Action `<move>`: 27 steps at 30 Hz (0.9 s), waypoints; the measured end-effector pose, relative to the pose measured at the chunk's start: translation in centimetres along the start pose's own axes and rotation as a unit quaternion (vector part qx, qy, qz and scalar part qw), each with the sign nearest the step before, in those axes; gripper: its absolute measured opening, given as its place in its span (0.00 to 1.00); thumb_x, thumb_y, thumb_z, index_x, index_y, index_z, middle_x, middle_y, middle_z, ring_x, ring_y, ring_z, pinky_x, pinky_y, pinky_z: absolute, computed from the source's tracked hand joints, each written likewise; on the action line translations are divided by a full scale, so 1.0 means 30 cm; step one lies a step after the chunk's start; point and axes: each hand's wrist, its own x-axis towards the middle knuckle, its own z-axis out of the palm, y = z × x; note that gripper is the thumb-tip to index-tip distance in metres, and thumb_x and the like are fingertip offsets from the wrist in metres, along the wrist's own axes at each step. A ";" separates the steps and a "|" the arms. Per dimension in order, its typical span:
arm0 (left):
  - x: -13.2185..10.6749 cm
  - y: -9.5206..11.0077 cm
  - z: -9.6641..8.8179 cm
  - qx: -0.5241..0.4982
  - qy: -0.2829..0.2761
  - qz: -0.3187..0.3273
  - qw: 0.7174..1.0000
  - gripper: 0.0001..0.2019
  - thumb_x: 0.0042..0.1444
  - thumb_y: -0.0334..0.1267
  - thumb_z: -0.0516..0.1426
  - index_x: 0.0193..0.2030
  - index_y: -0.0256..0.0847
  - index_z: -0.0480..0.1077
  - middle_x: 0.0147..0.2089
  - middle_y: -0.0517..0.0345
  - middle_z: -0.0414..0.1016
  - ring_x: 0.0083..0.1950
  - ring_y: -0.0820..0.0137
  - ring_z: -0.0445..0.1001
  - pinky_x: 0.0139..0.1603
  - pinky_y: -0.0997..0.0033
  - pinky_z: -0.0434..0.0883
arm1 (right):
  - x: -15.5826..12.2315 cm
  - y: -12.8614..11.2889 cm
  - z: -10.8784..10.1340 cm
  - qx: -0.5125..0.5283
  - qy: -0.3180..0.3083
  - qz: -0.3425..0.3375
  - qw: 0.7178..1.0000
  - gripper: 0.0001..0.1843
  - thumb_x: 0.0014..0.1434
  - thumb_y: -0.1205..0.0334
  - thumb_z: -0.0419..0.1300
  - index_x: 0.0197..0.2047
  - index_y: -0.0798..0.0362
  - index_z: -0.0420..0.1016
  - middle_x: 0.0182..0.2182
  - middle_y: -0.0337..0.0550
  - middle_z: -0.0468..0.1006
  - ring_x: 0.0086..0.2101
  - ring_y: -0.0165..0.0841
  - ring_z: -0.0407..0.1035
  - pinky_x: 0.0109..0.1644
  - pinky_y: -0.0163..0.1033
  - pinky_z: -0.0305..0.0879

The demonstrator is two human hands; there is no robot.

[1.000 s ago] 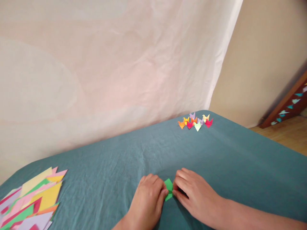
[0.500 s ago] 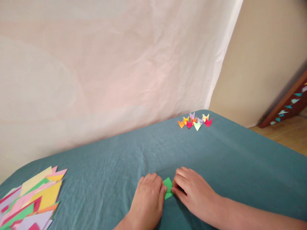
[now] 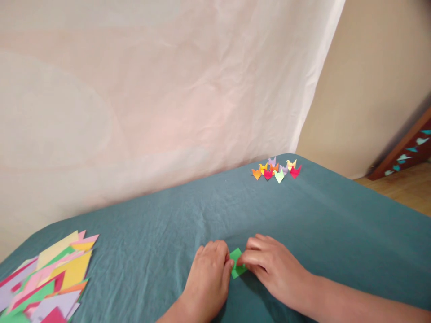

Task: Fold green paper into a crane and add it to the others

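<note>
A small folded piece of green paper [image 3: 236, 256] lies on the teal tablecloth between my hands, near the front of the view. My left hand [image 3: 209, 276] is closed, with its thumb and curled fingers on the paper's left edge. From the other side, my right hand [image 3: 269, 264] reaches over the paper, its fingers bunched and the index fingertip pressing on the folded face. Fingers cover part of the paper on both sides, so its full shape is hidden.
Loose sheets of coloured paper [image 3: 50, 278] lie overlapping at the left. Several small folded paper birds [image 3: 276, 170] stand near the table's far right corner. A pale cloth [image 3: 168, 89] hangs behind the teal-covered table [image 3: 151, 224]. Bird shapes hang by a dark wooden panel [image 3: 397, 157] at right.
My right hand's index finger has moved left onto the green paper's face. The left hand keeps its place at the edge. The whole view has shifted slightly.
</note>
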 end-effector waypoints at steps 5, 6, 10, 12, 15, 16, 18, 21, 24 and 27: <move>-0.006 -0.001 0.000 -0.003 -0.002 0.006 1.000 0.07 0.61 0.29 0.46 0.35 0.40 0.62 0.36 0.56 0.68 0.38 0.65 0.66 0.40 0.65 0.61 | -0.009 0.006 -0.014 -0.071 -0.017 -0.062 0.995 0.13 0.64 0.66 0.54 0.39 0.42 0.79 0.29 0.39 0.70 0.34 0.32 0.61 0.37 0.38 0.54; -0.007 -0.001 0.000 0.000 -0.004 0.008 1.000 0.07 0.61 0.29 0.46 0.36 0.40 0.62 0.36 0.56 0.68 0.38 0.65 0.66 0.40 0.65 0.61 | -0.009 0.007 -0.017 -0.083 -0.021 -0.070 0.994 0.12 0.64 0.65 0.54 0.39 0.43 0.79 0.29 0.39 0.70 0.33 0.33 0.61 0.36 0.39 0.54; -0.010 0.002 -0.001 0.016 -0.014 0.013 1.000 0.07 0.62 0.29 0.45 0.36 0.40 0.62 0.37 0.56 0.68 0.38 0.64 0.66 0.40 0.64 0.61 | -0.005 0.008 -0.030 -0.106 -0.036 -0.085 0.990 0.10 0.63 0.64 0.56 0.37 0.45 0.79 0.29 0.39 0.71 0.34 0.33 0.61 0.35 0.40 0.54; -0.010 0.005 -0.006 0.026 -0.019 0.017 0.999 0.08 0.62 0.29 0.45 0.37 0.40 0.62 0.37 0.56 0.68 0.38 0.64 0.66 0.40 0.63 0.61 | -0.003 0.008 -0.036 -0.114 -0.039 -0.089 0.989 0.09 0.63 0.63 0.57 0.35 0.46 0.79 0.29 0.39 0.72 0.34 0.34 0.61 0.35 0.40 0.54; -0.007 0.009 -0.014 0.039 -0.026 0.025 0.999 0.08 0.62 0.28 0.44 0.37 0.40 0.62 0.38 0.55 0.69 0.37 0.64 0.66 0.39 0.63 0.61 | -0.003 0.009 -0.041 -0.115 -0.040 -0.095 0.988 0.10 0.62 0.63 0.57 0.33 0.47 0.79 0.29 0.40 0.72 0.34 0.34 0.62 0.35 0.40 0.55; -0.006 0.009 -0.016 0.042 -0.028 0.028 0.998 0.08 0.62 0.28 0.44 0.37 0.40 0.62 0.38 0.55 0.69 0.37 0.64 0.66 0.39 0.64 0.61 | -0.003 0.010 -0.042 -0.114 -0.040 -0.096 0.988 0.10 0.62 0.63 0.57 0.33 0.47 0.79 0.29 0.40 0.73 0.34 0.34 0.62 0.35 0.40 0.56; -0.004 0.007 -0.021 0.042 -0.031 0.032 0.998 0.08 0.62 0.28 0.45 0.37 0.40 0.62 0.38 0.56 0.69 0.37 0.65 0.66 0.39 0.64 0.61 | -0.004 0.013 -0.042 -0.107 -0.040 -0.096 0.989 0.12 0.62 0.63 0.56 0.30 0.48 0.79 0.29 0.40 0.73 0.35 0.34 0.63 0.36 0.40 0.57; -0.004 0.004 -0.029 0.029 -0.033 0.032 0.999 0.07 0.61 0.29 0.46 0.36 0.41 0.62 0.37 0.57 0.69 0.37 0.65 0.66 0.39 0.65 0.60 | -0.004 0.023 -0.038 -0.062 -0.028 -0.082 0.994 0.15 0.63 0.67 0.55 0.27 0.48 0.78 0.30 0.39 0.74 0.35 0.33 0.64 0.38 0.39 0.59; -0.005 0.001 -0.040 0.005 -0.026 0.031 0.999 0.07 0.61 0.28 0.47 0.36 0.41 0.62 0.37 0.57 0.69 0.39 0.65 0.67 0.40 0.65 0.61 | 0.004 0.032 -0.030 0.022 0.020 -0.044 0.999 0.17 0.63 0.74 0.50 0.34 0.48 0.78 0.37 0.39 0.76 0.39 0.32 0.66 0.44 0.37 0.62; -0.008 0.001 -0.048 -0.033 -0.016 0.033 0.999 0.06 0.60 0.28 0.48 0.37 0.42 0.63 0.37 0.58 0.70 0.40 0.65 0.67 0.42 0.65 0.61 | 0.020 0.036 -0.019 0.075 0.049 -0.036 0.995 0.17 0.63 0.76 0.49 0.47 0.50 0.74 0.46 0.42 0.75 0.47 0.33 0.64 0.51 0.39 0.61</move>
